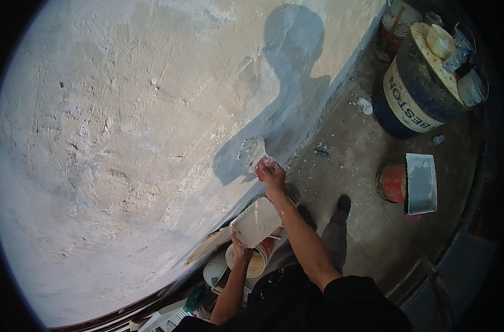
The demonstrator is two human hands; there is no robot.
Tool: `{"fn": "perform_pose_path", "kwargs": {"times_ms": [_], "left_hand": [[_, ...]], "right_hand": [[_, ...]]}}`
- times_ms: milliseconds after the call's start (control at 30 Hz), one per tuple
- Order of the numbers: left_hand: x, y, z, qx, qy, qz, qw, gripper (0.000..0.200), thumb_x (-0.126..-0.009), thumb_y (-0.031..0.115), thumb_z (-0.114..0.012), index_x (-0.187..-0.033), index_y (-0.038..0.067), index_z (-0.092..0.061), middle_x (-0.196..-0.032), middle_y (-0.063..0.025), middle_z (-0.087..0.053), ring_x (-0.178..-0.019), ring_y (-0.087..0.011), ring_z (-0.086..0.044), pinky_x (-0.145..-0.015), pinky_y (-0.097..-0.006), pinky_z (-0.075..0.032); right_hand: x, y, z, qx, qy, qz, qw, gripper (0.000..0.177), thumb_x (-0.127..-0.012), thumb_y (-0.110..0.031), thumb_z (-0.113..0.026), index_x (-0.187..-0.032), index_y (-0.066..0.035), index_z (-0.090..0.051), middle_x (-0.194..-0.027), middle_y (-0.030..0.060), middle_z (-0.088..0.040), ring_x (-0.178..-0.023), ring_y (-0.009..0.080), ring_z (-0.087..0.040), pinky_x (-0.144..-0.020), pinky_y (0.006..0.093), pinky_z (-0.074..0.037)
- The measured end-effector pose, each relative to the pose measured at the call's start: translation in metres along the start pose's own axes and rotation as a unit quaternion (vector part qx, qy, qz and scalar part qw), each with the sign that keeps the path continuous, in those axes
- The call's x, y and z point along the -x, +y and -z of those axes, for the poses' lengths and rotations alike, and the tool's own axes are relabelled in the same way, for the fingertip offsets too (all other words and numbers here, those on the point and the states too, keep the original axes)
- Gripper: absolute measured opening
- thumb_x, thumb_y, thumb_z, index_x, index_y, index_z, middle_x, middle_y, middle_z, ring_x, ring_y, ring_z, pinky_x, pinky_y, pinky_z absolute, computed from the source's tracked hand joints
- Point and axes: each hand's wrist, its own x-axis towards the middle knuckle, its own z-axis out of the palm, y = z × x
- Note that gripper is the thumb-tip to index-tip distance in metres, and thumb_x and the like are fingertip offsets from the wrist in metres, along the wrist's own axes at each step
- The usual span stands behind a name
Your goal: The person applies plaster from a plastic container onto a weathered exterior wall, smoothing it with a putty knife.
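Note:
My right hand (273, 178) is closed round the red handle of a putty knife (254, 149), whose whitish blade lies against the rough plastered wall (124, 122). Below it, my left hand (241, 248) grips the near edge of a shallow tray (256, 223) smeared with pale plaster. The tray is beside the foot of the wall, above an open bucket (255, 263). A shadow of a head and an arm falls on the wall around the knife.
A dark drum (410, 91) with containers on its lid stands at the upper right. On the floor (368, 221) are a red can (393, 183) and a grey tray (421, 183) beside it. White debris (365, 105) lies near the drum.

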Motion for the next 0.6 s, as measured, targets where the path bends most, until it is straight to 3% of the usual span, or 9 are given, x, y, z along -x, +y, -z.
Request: {"fn": "perform_pose_path", "kwargs": {"times_ms": [133,233,300,367,400,500,567,600], "left_hand": [[-0.004,-0.001,0.004,0.066,-0.016,0.046,0.997,0.059,-0.095,0.053,-0.031,-0.137,0.011,-0.037,-0.131,-0.0074,-0.047,-0.121,-0.0241,-0.048,-0.102,-0.0397,-0.038],[0.006,0.011,-0.01,-0.014,-0.014,-0.018,1.0,0.059,-0.095,0.054,-0.032,-0.136,0.012,-0.037,-0.132,-0.0074,-0.047,-0.121,-0.0245,-0.047,-0.102,-0.0403,-0.038],[0.007,0.015,-0.012,-0.002,-0.013,-0.012,1.0,0.059,-0.095,0.054,-0.032,-0.136,0.012,-0.038,-0.132,-0.0075,-0.047,-0.121,-0.0247,-0.047,-0.103,-0.0405,-0.038],[0.005,0.026,-0.012,0.123,-0.021,0.082,0.989,0.058,-0.095,0.054,-0.033,-0.136,0.012,-0.038,-0.132,-0.0077,-0.047,-0.121,-0.0246,-0.047,-0.103,-0.0406,-0.037],[0.011,0.035,-0.019,0.11,-0.03,0.061,0.992,0.058,-0.095,0.053,-0.034,-0.136,0.013,-0.038,-0.131,-0.0076,-0.047,-0.121,-0.0247,-0.047,-0.103,-0.0406,-0.037],[0.021,0.047,-0.026,0.103,-0.041,0.042,0.993,0.057,-0.095,0.052,-0.035,-0.137,0.013,-0.037,-0.132,-0.0075,-0.047,-0.122,-0.0245,-0.047,-0.104,-0.0404,-0.037],[0.011,0.029,-0.006,0.145,-0.026,0.088,0.985,0.055,-0.096,0.049,-0.036,-0.138,0.013,-0.034,-0.134,-0.0076,-0.045,-0.123,-0.0239,-0.047,-0.103,-0.0398,-0.038],[0.012,0.035,-0.01,0.165,-0.032,0.101,0.981,0.055,-0.096,0.05,-0.036,-0.137,0.013,-0.036,-0.131,-0.007,-0.047,-0.121,-0.0238,-0.048,-0.102,-0.0393,-0.039]], "right_hand": [[0.008,-0.009,-0.012,-0.026,-0.021,-0.004,0.999,0.014,-0.085,-0.005,-0.063,-0.097,0.002,-0.062,-0.09,0.0041,-0.064,-0.082,0.0097,-0.057,-0.074,0.0248,-0.046],[0.02,-0.027,-0.024,-0.048,-0.033,-0.006,0.998,0.015,-0.085,-0.004,-0.062,-0.099,0.003,-0.062,-0.093,0.0053,-0.065,-0.085,0.01,-0.058,-0.076,0.0242,-0.045],[0.027,-0.039,-0.034,-0.053,-0.042,-0.003,0.998,0.016,-0.085,-0.004,-0.062,-0.1,0.003,-0.061,-0.094,0.0058,-0.065,-0.086,0.01,-0.059,-0.077,0.0241,-0.045],[0.035,-0.047,-0.046,-0.045,-0.051,0.004,0.998,0.016,-0.085,-0.003,-0.061,-0.1,0.004,-0.061,-0.095,0.0059,-0.065,-0.087,0.0099,-0.059,-0.077,0.0241,-0.045],[0.042,-0.058,-0.056,-0.039,-0.048,0.016,0.998,0.016,-0.085,-0.003,-0.06,-0.099,0.005,-0.06,-0.094,0.006,-0.065,-0.084,0.0097,-0.059,-0.075,0.0233,-0.046],[0.054,-0.07,-0.08,-0.025,-0.042,0.043,0.998,0.01,-0.085,-0.003,-0.059,-0.091,0.005,-0.06,-0.086,0.0051,-0.065,-0.078,0.0092,-0.059,-0.07,0.0225,-0.046],[0.06,-0.074,-0.091,0.02,-0.046,0.038,0.998,0.008,-0.082,-0.004,-0.061,-0.077,0.001,-0.057,-0.07,0.0059,-0.064,-0.069,0.0114,-0.061,-0.063,0.0264,-0.045],[0.068,-0.084,-0.098,0.08,-0.044,0.084,0.992,0.008,-0.083,-0.005,-0.062,-0.078,0.001,-0.058,-0.07,0.0045,-0.062,-0.069,0.0101,-0.059,-0.064,0.0263,-0.045]]}}
